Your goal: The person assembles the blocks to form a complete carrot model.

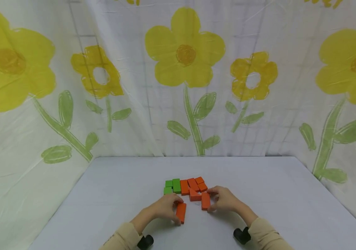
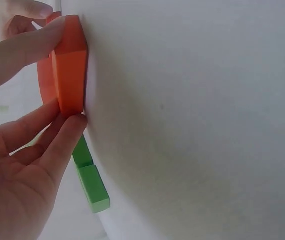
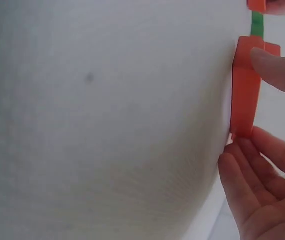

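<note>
My left hand point(image 1: 164, 207) pinches a flat orange rectangular block point(image 1: 181, 213) near the middle of the white table. In the left wrist view, the thumb is at one end of this block point(image 2: 70, 75) and the fingertips are at the other. To the right, my right hand point(image 1: 226, 199) holds a second orange block point(image 1: 205, 201) the same way. Its thumb and fingers grip opposite ends of that block point(image 3: 246, 95) in the right wrist view. An orange triangular block point(image 1: 194, 196) lies against or very close to the second block's left side.
Just beyond the hands, several orange blocks point(image 1: 184, 187) lie side by side, with green blocks point(image 1: 176, 186) at their left. The left hand partly covers one small green block point(image 1: 168, 190). A flower-printed curtain point(image 1: 134, 139) hangs behind the table's far edge.
</note>
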A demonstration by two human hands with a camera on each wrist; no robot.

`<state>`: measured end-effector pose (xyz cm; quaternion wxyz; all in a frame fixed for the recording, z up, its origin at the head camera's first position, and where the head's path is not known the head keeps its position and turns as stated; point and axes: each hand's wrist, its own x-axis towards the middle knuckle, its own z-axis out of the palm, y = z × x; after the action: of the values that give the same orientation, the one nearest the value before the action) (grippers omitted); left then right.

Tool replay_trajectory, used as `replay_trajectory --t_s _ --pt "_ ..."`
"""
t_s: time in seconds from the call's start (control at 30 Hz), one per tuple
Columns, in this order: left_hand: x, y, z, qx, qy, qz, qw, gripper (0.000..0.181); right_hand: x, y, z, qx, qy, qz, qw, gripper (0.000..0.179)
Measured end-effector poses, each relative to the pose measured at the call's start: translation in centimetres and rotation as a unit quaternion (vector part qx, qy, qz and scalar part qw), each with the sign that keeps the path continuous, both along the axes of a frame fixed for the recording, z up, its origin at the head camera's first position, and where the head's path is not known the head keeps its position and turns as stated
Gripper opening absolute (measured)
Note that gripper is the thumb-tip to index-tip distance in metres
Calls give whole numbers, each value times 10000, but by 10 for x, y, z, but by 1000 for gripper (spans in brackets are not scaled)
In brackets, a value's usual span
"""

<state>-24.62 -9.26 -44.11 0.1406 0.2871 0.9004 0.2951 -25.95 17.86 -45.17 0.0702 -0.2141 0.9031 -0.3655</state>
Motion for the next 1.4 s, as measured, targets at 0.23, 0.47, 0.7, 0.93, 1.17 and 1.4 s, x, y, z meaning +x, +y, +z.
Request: replay_trajectory --t_s 0.23,0.47,0.7,0.93,1.17,1.4 --pt "8 1 -5 29 301 200 9993 56 5 1 -1 273 263 -144 9992 54" --pt "17 5 -2 -55 507 181 9985 54 10 5 -1 280 240 -72 9993 52" --pt "19 8 -1 -70 417 116 9990 53 17 -4 2 24 206 448 9988 50" --pt "14 6 -4 300 40 100 9995 50 24 -18 10 189 200 863 9959 50" --pt "8 2 -6 929 -439 252 9944 36 25 -28 12 249 174 1076 9937 50" --pt "9 4 -5 1018 -509 295 9931 32 26 -33 11 253 136 1161 9928 50"
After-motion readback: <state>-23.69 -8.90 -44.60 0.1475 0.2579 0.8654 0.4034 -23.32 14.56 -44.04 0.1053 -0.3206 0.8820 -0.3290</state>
